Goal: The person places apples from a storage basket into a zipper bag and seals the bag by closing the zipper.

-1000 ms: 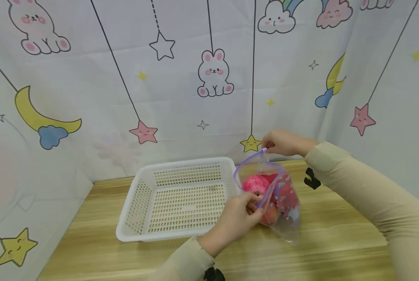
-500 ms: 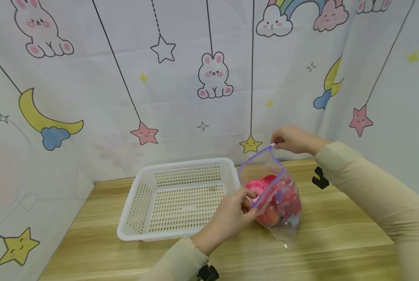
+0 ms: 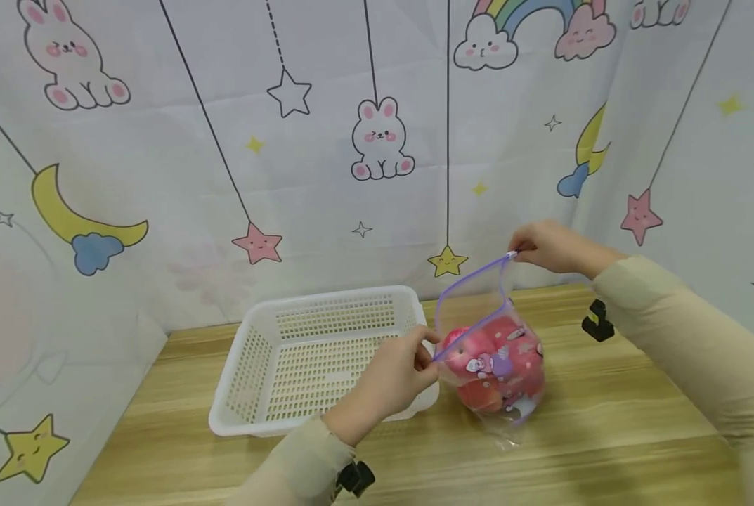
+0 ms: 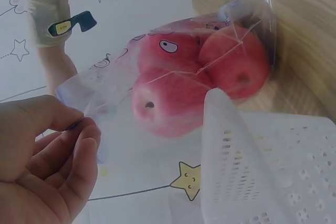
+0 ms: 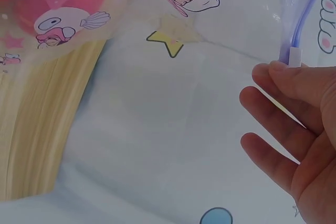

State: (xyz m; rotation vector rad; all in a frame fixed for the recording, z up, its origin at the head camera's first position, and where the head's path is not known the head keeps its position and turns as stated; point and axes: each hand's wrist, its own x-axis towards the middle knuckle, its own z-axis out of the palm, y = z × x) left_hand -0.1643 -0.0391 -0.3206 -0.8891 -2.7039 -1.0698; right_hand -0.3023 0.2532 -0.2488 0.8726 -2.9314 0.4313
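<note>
A clear zip bag (image 3: 509,351) with cartoon prints and a purple zip edge holds several red apples (image 4: 173,95) at its bottom. My left hand (image 3: 394,372) pinches the near-left corner of the bag's mouth between thumb and fingers. At the opposite, far-right corner, my right hand (image 3: 554,246) pinches the edge beside a white zip slider (image 5: 295,57). Between the two hands the mouth is stretched, with a gap between its purple edges. The bag's lower part hangs at or just above the table; I cannot tell whether it touches.
A white perforated plastic basket (image 3: 225,414) stands left of the bag, its right end behind my left hand. Both are at the wooden table (image 3: 579,450). A white curtain (image 3: 326,176) with cartoon prints hangs behind the table and at its sides.
My right hand has moved right and up, and my left hand left, pulling the bag's mouth longer and narrower. The bag has turned, its printed side now facing more forward. The basket stays put.
</note>
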